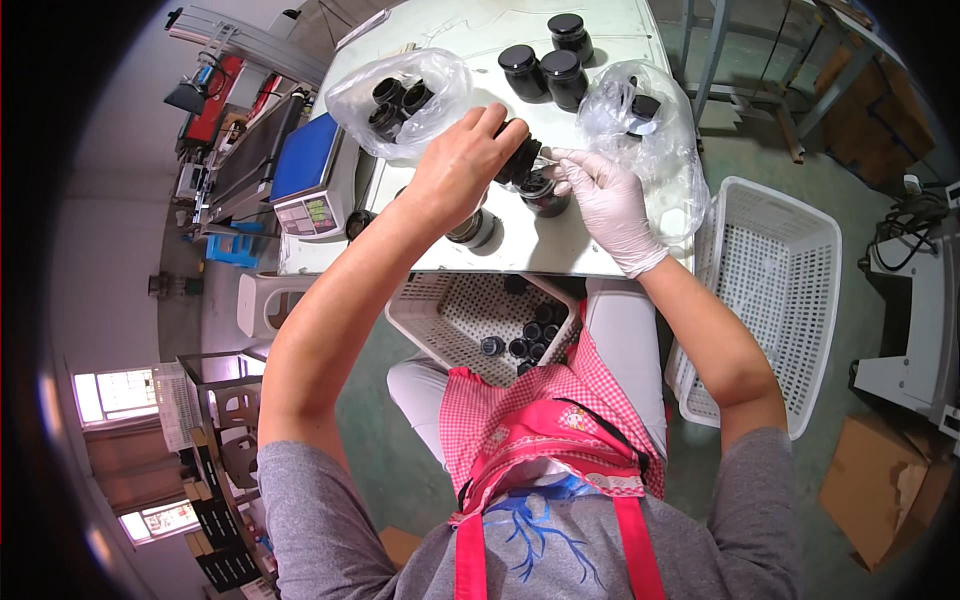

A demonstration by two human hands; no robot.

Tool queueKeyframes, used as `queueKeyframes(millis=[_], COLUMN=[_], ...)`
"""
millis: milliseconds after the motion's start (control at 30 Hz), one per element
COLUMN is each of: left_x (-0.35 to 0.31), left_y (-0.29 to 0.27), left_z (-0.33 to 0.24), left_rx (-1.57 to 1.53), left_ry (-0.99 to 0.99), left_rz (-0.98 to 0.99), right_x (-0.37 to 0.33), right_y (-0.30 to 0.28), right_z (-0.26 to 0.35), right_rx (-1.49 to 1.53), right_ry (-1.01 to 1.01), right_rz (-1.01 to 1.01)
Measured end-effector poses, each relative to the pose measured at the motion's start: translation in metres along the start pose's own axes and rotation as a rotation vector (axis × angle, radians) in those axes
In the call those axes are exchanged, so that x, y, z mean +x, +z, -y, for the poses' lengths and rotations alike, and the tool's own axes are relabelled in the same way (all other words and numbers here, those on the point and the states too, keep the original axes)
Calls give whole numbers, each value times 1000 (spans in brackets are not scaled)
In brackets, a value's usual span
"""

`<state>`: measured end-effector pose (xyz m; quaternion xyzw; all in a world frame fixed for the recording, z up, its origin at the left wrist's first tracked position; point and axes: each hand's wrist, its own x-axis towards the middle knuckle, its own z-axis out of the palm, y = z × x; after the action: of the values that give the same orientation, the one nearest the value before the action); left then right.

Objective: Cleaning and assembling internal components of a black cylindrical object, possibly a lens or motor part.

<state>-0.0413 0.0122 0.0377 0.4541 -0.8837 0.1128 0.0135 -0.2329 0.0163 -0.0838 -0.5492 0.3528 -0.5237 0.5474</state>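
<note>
My left hand, bare, is wrapped round a small dark jar and tilts it, mouth downward, over another jar. Below that mouth, an upright dark jar stands on the white table. My right hand, in a white glove, has its fingers pinched together at the rims of the two jars. Something thin and pale may be between those fingertips, too small to name. Beside my left wrist stands one more dark glass jar, partly hidden by the forearm.
Lidded black jars stand at the table's far side. Plastic bags with dark jars lie left and right. A scale occupies the left edge. Beneath the front edge is a basket of small black pieces; another basket stands right.
</note>
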Motion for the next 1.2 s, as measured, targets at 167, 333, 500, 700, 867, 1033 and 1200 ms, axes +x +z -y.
queueKeyframes(millis=[167, 333, 500, 700, 867, 1033, 1200], left_x=[1, -2, -1, 0, -2, -2, -6], left_y=[4, 9, 8, 5, 8, 11, 11], left_z=[0, 5, 8, 4, 4, 4, 9], left_rx=[1, -30, -37, -42, -30, -46, -45], left_ry=[9, -2, -22, -26, -18, -22, -31], left_rz=[-6, -3, -19, -33, -18, -3, -16], right_x=[-2, -3, -2, 4, 4, -3, -7], right_y=[-8, -19, -13, 4, -5, -13, -21], right_z=[11, 13, 6, 0, 14, 27, 22], right_rx=[-179, -248, -66, 177, -99, -281, -334], right_ry=[27, -43, -49, 33, 101, 28, -51], right_rz=[46, 84, 12, -53, 102, 100, 106])
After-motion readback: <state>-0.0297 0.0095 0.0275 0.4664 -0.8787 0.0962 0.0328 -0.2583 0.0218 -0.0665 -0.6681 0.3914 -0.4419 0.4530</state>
